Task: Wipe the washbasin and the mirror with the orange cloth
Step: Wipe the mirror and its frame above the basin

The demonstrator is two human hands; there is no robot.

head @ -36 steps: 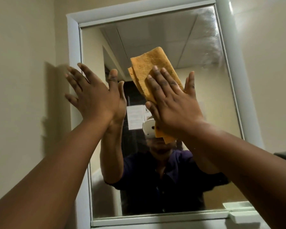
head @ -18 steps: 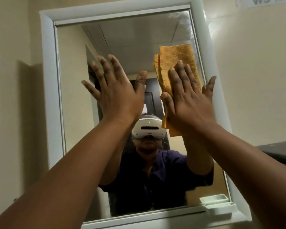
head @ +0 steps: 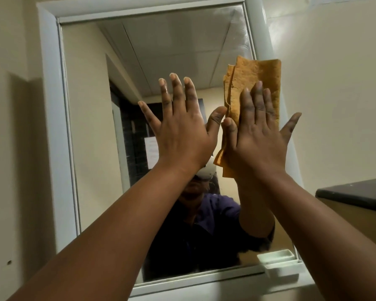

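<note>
The right hand (head: 256, 135), fingers straight and spread, presses the folded orange cloth (head: 256, 83) against the mirror (head: 161, 51) at its right frame, the left hand (head: 180, 124) splayed flat beside it, so mirror wiping seems underway, with hazy smears above unwiped and the washbasin out of view.

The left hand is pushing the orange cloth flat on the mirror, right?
Not quite. In the head view the right hand presses the cloth flat on the mirror. The left hand is open and holds nothing.
</note>
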